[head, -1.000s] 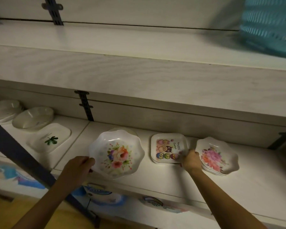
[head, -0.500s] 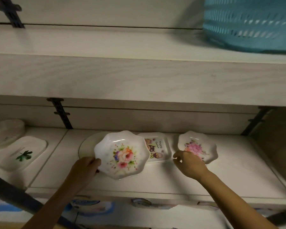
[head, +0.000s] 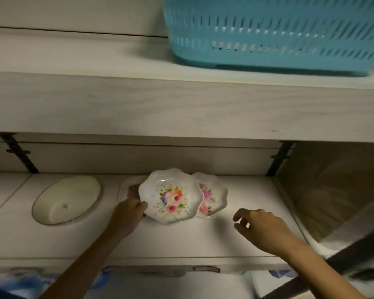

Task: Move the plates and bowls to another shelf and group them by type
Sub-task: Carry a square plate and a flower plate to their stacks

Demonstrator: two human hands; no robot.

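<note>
My left hand [head: 129,214] grips the left rim of a scalloped white plate with a multicoloured flower print [head: 171,196], holding it tilted above the lower shelf [head: 246,190]. This plate overlaps a stack of similar scalloped plates with a pink flower [head: 214,196] to its right. Behind it, only the left edge of the square plates [head: 127,187] shows. A plain cream oval plate [head: 66,199] lies to the left. My right hand [head: 259,225] hovers over the shelf right of the pink plates, fingers loosely spread, holding nothing.
A turquoise slatted basket [head: 274,33] stands on the upper shelf [head: 138,104] at the right. Black brackets [head: 20,154] run up the back wall. At far right the shelf ends beside a dim compartment [head: 337,190]. Blurred items sit under the shelf's front edge.
My left hand carried the flower plate rightward, past the square plates and over the pink-flower stack. My right hand let go of the dishes and drew back to the right. The view shifted right.
</note>
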